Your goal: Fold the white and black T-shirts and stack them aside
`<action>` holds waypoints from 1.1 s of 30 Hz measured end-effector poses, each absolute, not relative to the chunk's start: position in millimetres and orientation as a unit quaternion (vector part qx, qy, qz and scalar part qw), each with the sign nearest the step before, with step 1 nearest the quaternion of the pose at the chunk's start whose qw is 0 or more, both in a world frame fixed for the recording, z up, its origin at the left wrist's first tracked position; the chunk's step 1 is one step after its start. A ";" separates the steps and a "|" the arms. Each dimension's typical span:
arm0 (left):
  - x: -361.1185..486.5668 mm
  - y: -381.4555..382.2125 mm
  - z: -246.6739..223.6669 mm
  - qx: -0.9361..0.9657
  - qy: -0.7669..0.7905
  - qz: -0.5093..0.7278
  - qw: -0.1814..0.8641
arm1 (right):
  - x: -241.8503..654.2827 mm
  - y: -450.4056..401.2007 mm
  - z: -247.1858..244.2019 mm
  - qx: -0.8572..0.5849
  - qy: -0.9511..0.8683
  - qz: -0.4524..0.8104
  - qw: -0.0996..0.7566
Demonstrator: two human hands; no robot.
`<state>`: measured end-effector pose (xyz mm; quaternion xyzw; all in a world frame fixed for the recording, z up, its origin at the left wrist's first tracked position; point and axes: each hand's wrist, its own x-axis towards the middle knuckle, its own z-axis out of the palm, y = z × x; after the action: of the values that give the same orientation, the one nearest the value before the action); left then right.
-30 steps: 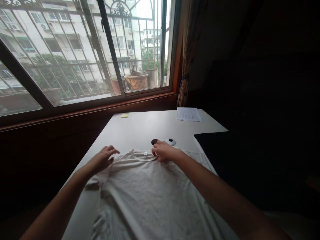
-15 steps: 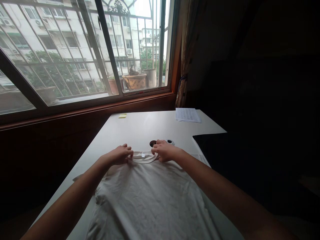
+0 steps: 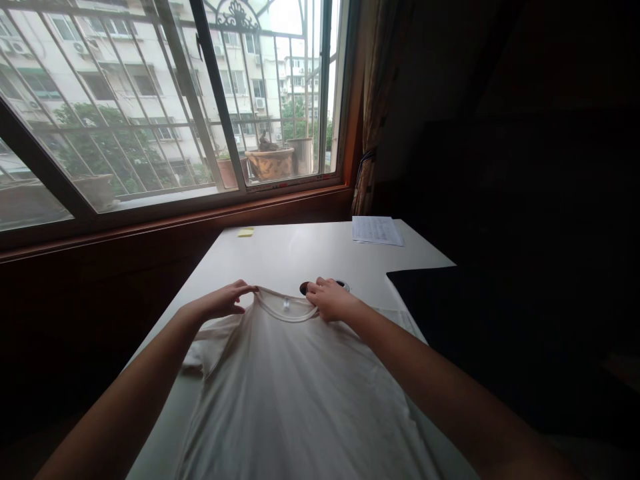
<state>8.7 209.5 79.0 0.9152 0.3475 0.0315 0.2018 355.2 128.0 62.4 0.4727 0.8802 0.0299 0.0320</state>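
Note:
A white shirt (image 3: 300, 393) lies over the white table (image 3: 280, 253), its round collar at the far end and a small label inside the neck. My left hand (image 3: 227, 300) pinches the fabric at the left end of the collar and holds it a little raised, with folds running down from there. At the collar's right end, my right hand (image 3: 327, 299) is closed on the shirt; its fingertips are partly hidden. The left sleeve of the shirt lies crumpled below my left wrist.
Printed papers (image 3: 377, 230) and a yellow sticky note (image 3: 245, 232) lie on the table's far part. Beside my right hand is a round hole (image 3: 303, 288) with a round ring. A dark area cuts into the table's right side. Beyond stand a window and a curtain (image 3: 367, 167).
My left hand has moved slightly left and up, lifting the left end of the collar. The fabric below looks more stretched, and the left sleeve has shifted. My right hand has barely moved.

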 end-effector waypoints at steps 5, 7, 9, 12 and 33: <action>-33.7 197.1 68.3 0.811 0.408 0.084 0.411 | 354.3 129.5 54.9 0.512 0.858 0.025 0.016; -51.5 188.3 65.6 0.808 0.440 0.093 0.382 | 348.9 130.0 56.2 0.531 0.847 0.020 -0.003; -66.8 179.8 60.5 0.824 0.468 0.102 0.302 | 338.7 131.7 58.5 0.545 0.838 0.009 -0.030; -81.2 168.3 49.8 0.839 0.488 0.113 0.212 | 314.3 137.5 59.4 0.557 0.826 -0.027 -0.077; -91.4 145.0 21.3 0.823 0.520 0.184 0.140 | 210.1 158.5 28.1 0.615 0.716 -0.219 -0.245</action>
<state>-91.4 145.0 21.3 0.8225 0.5196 0.1839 0.1401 210.1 158.5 28.1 0.6153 0.7165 -0.2192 -0.2449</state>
